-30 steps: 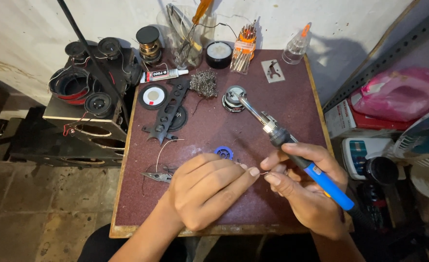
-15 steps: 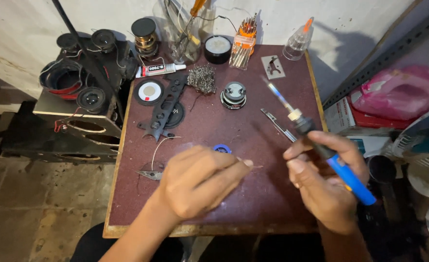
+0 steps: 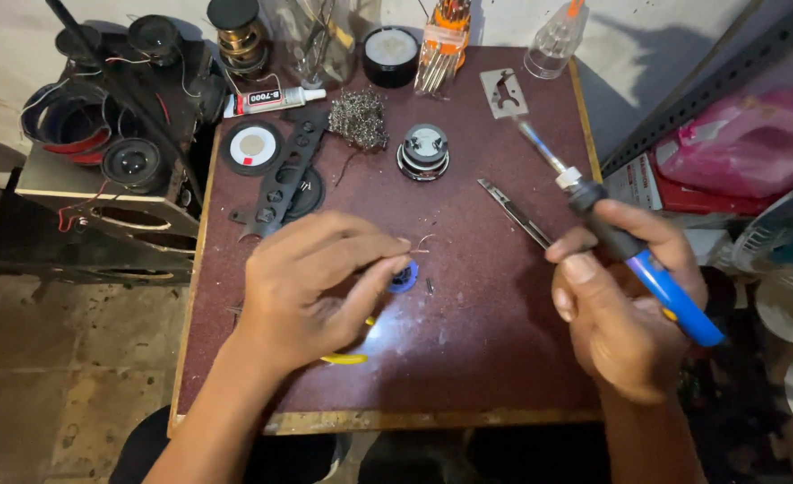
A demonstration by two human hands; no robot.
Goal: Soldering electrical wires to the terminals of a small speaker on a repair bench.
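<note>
Hands: left (image 3: 311,287) pinches thin wire (image 3: 422,242), hides part beneath; right (image 3: 625,305) grips soldering iron (image 3: 629,246).

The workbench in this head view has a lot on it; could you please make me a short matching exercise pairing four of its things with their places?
Things:
1. soldering iron
2. glue tube
3. small round speaker
4. thin wire

Places:
A. pinched in the left hand
B. lying at the far left of the table
C. gripped in the right hand
D. standing mid-table, beside the steel wool

Pairs: 1-C, 2-B, 3-D, 4-A
</note>
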